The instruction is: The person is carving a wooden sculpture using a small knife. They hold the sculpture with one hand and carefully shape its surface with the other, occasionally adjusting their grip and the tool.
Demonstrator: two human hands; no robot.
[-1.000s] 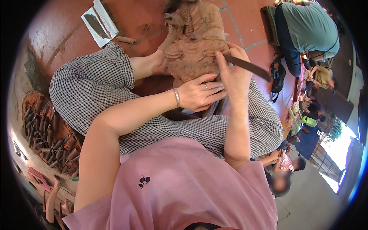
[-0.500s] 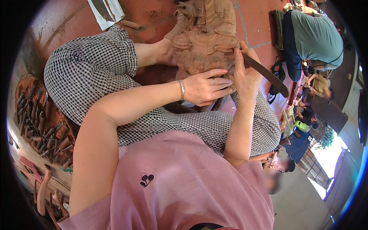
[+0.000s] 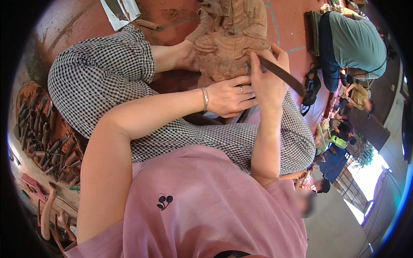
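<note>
In front of me stands a carved brown wooden statue (image 3: 232, 53) of a seated figure, its top cut off by the picture's upper edge. My right hand (image 3: 270, 77) is closed on a dark brown flat strip (image 3: 282, 78), pinching it at the statue's right lower side; the strip's free end sticks out to the right. My left hand (image 3: 230, 96), with a ring and a bracelet, lies along the near edge of the statue's base. Its fingers are stretched out, and their tips reach beside my right hand. My bare foot (image 3: 186, 56) is against the statue's left side.
Many chisel-like carving tools (image 3: 45, 133) lie in a round tray at the left, with wooden mallets (image 3: 48, 210) below. A white-edged board (image 3: 120, 15) lies on the tiled floor (image 3: 170, 13). A black bag (image 3: 312, 88) and a bent-over person (image 3: 355, 45) are at the right.
My right hand has shifted left and slightly down against the statue, drawing the strip with it, so less of the strip sticks out. My left hand has barely moved.
</note>
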